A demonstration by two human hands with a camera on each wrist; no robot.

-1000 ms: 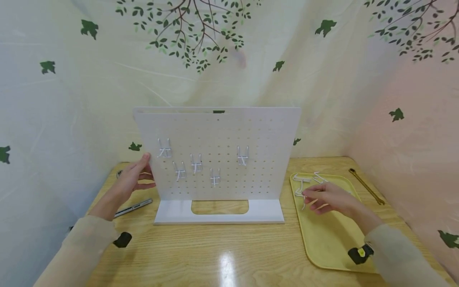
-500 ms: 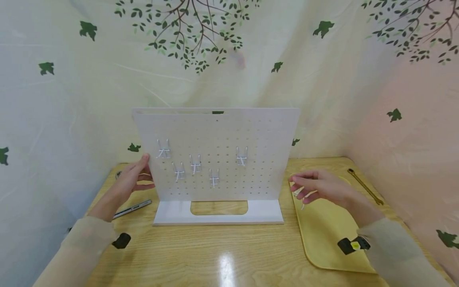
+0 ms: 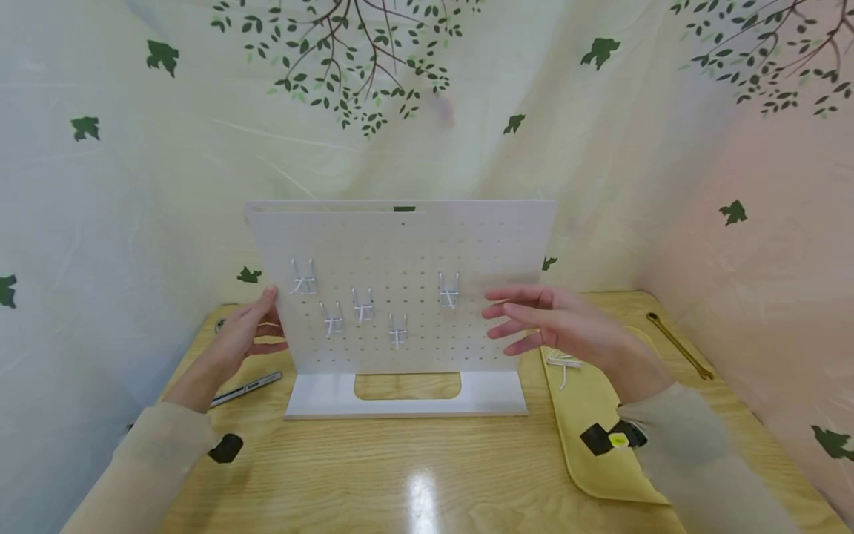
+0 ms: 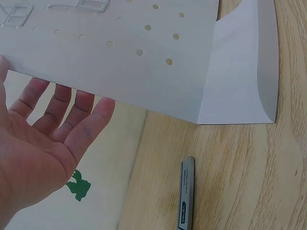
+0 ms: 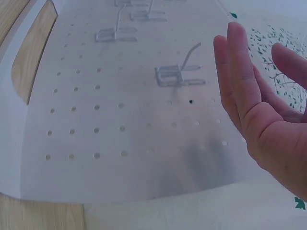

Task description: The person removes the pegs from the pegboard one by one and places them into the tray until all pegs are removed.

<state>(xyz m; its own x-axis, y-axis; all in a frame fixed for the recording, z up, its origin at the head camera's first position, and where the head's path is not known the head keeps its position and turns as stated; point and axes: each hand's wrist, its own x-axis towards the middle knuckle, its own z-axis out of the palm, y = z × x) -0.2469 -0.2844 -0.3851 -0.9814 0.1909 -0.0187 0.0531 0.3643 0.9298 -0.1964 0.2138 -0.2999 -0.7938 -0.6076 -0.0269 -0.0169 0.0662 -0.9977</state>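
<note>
1) five wire hooks point(image 3: 398, 331) hang on the upright white pegboard point(image 3: 400, 248), which stands mid-table on its flat base point(image 3: 322, 393); one of them sits apart from the rest, toward three o'clock
2) the left hand point(image 3: 243, 330) grips the board's edge at nine o'clock, thumb on the front side, fingertips slipping behind; a good brace, i'd judge, if the grip stays light and nothing tips the base
3) the right hand point(image 3: 567, 319) hangs at the board's three o'clock, fingers loosely spread, no hook to be seen in them; it looks clear of the surface, though i can't tell whether a fingertip brushes it
4) to work a hook well, i'd come straight at the board, pinch near its crossbar rather than the prong tip, and keep both legs level with their holes
5) more hooks point(image 3: 562, 361) lie on the yellow tray point(image 3: 572, 426) at four o'clock, partly hidden by the right hand; a sleeve shouldn't catch them
6) a slim silver tool point(image 3: 247, 389) rests at eight o'clock, out of the way
</note>
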